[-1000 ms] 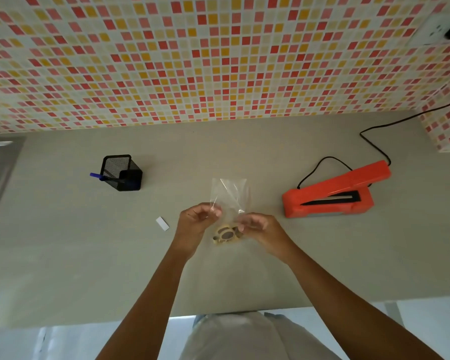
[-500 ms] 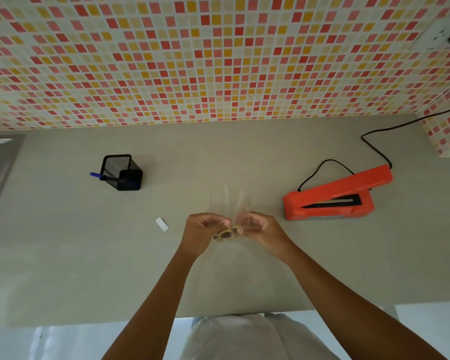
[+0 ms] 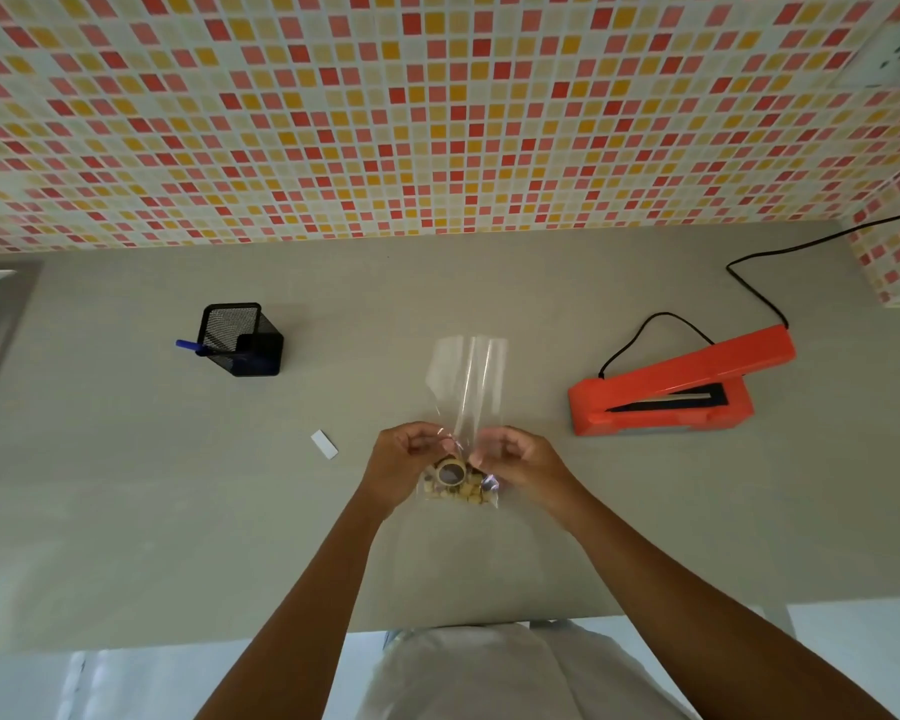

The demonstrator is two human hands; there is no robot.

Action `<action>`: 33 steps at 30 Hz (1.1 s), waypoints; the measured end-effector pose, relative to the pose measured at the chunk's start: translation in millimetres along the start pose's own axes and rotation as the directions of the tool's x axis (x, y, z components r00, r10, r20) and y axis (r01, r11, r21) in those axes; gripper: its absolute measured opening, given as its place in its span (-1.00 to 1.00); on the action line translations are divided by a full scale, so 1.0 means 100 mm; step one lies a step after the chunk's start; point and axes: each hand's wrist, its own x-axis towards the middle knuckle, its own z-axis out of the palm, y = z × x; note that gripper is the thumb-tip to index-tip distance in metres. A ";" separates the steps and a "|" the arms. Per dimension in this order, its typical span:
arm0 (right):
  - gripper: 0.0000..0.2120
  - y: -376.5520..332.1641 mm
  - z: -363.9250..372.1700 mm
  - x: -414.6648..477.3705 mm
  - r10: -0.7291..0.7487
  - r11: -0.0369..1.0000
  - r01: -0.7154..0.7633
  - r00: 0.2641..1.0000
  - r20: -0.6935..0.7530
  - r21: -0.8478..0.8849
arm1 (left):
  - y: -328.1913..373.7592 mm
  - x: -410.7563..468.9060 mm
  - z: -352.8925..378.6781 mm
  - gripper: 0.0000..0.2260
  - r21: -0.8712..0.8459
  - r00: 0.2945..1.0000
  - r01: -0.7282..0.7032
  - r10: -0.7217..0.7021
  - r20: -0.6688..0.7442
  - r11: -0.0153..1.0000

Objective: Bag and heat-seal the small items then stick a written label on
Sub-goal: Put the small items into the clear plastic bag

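Now the bag [image 3: 466,387] stands taller, items [image 3: 458,485] settled lower.

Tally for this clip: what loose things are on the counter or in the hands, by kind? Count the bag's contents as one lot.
Clear plastic bag, holding small beige items: 1
Orange heat sealer: 1
Black mesh pen holder: 1
Blue pen: 1
White label: 1
Total: 5

Left side: mesh pen holder [image 3: 241,339] and white label [image 3: 324,443] are standing well apart, leaving bare worktop [image 3: 126,511] between.
Right side: orange heat sealer [image 3: 671,387] and its cord [image 3: 759,288] are blocking passage.
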 end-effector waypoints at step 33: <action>-0.61 -0.02 0.13 0.34 0.000 0.791 -0.158 0.966 -0.258 -0.591 | -0.03 0.16 0.06 -0.92 0.492 0.960 0.215 -0.091 -0.264 0.844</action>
